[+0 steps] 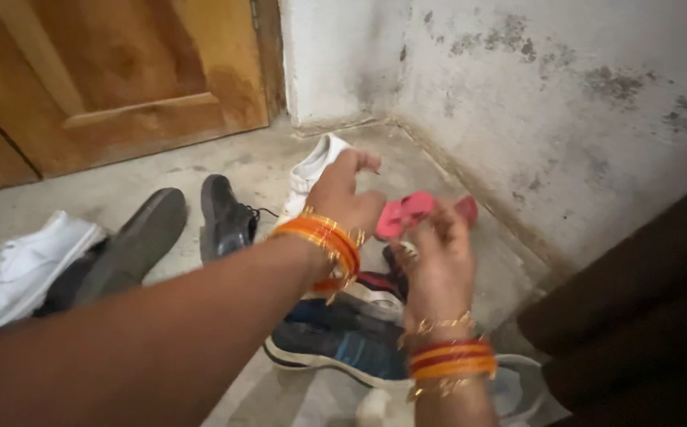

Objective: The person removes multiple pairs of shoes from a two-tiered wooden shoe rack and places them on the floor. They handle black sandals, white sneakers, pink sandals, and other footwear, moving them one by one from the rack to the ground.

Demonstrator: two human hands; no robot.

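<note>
The left hand, fingers curled, grips the white shoe near the wall corner, while the right hand pinches the pink sandal by its edge, lifting it above the blue sneaker.

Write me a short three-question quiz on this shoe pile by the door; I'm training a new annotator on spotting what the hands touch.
1. True or false: the left hand rests on the white canvas shoe near the wall corner.
2. Which item does the right hand reach nearest? A) pink rubber sandal B) black leather lace-up shoe C) wooden door
3. Fill in: the blue and black sports shoe lies on the grey concrete ____.

Key: 1 true; 2 A; 3 floor.
</note>
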